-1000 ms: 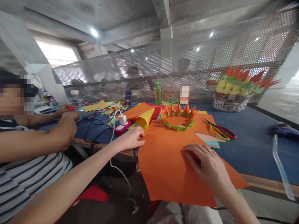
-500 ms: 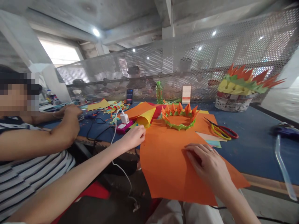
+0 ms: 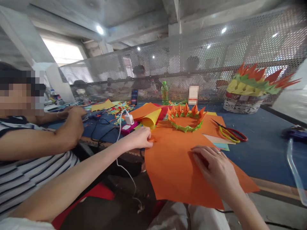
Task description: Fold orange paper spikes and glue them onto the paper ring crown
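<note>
A large orange paper sheet (image 3: 175,166) lies on the blue table (image 3: 259,150), its near part hanging over the front edge. My left hand (image 3: 140,138) pinches the sheet's far left corner, fingers closed on the paper. My right hand (image 3: 216,167) lies on the sheet's right half with fingers stretched out, pressing it flat; a ring shows on one finger. Just beyond the sheet stands a folded orange-and-green paper crown (image 3: 186,118).
Red-and-yellow scissors (image 3: 230,133) lie right of the crown. A white charger (image 3: 129,119) with its cable, a pink phone (image 3: 128,128) and paper scraps sit at left. A person in a striped shirt (image 3: 28,169) works beside me. A paper-filled basket (image 3: 247,95), green bottle (image 3: 164,93) and mesh screen stand behind.
My left hand has slid slightly right onto the sheet's corner and closed on it. The right hand stays pressed on the paper. The view has shifted a little.
</note>
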`<state>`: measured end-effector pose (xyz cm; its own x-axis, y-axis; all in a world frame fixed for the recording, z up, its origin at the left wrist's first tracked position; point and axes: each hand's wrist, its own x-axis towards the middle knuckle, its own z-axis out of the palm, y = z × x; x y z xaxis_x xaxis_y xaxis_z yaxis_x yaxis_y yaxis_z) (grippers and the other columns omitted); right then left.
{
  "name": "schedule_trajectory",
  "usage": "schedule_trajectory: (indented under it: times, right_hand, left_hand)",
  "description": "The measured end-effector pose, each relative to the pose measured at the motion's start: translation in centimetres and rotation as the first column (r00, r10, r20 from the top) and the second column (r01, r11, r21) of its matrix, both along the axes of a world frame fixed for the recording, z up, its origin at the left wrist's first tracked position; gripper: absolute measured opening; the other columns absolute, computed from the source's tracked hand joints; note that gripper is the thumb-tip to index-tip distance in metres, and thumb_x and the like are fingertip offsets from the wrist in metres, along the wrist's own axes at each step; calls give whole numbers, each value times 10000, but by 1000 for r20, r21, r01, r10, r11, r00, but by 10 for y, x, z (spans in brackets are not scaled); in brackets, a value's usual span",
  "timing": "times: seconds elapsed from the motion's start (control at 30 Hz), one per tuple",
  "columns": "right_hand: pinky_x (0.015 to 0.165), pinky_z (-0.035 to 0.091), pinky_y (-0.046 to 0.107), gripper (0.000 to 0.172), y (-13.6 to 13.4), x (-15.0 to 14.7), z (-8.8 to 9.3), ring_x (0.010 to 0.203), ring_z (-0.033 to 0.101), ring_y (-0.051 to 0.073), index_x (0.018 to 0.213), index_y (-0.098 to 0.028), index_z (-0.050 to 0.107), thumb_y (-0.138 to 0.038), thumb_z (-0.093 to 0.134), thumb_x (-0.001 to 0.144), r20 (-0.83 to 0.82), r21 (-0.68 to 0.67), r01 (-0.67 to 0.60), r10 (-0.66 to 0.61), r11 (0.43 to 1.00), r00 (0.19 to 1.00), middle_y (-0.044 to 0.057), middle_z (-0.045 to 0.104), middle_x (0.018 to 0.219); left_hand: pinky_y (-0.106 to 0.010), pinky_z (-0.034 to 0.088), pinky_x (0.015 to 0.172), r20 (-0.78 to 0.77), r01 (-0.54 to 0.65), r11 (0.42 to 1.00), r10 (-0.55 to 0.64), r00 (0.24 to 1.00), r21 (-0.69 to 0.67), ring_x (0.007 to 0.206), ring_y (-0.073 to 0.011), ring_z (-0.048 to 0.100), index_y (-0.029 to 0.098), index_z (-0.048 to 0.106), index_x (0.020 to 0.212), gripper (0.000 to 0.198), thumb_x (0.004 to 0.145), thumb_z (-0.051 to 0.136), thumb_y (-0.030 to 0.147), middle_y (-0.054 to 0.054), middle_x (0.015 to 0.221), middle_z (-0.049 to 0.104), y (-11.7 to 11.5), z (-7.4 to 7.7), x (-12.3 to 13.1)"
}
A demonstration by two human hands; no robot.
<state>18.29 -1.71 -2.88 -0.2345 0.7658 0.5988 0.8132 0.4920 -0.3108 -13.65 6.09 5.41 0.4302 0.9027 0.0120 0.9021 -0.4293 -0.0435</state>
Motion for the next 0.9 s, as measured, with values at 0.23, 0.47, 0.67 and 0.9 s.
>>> schedule_trajectory:
  times: [0.23,0.47,0.67,0.9]
  right_hand:
    - [859,455,394,177,-2,-1,6,1003,680,230,1063,-287,673,-319,506,1012,-21,-1,-19,19,1000,1000,0,748,1122]
    - [955,494,408,215,-5,-2,8,1069,679,233,1177,-273,598,-249,497,990,-79,-3,13,-13,1000,997,40,728,1155]
    - [953,505,404,399,-11,-4,12,1190,616,254,1365,-235,465,-227,525,971,-107,61,62,-55,996,993,112,652,1285]
    - [1001,385,332,272,-13,5,22,1056,656,164,1093,-282,653,-93,522,948,17,128,-99,98,987,995,-37,758,1046]
  left_hand:
    - [-413,600,862,30,-146,968,143,989,203,1007,-212,682,162,627,1238,322,991,641,369,-90,1210,666,-18,-6,15]
    - [-364,580,796,155,-114,858,41,987,500,894,-185,669,140,633,1083,117,999,590,208,-39,984,670,-46,4,58]
    - [-358,554,717,134,222,838,-327,935,499,782,-221,640,178,629,904,150,951,528,77,-42,839,662,-67,-37,123]
    - [-335,565,671,333,191,846,-389,859,497,744,-207,644,202,644,915,176,950,510,95,-39,826,657,-69,-49,134]
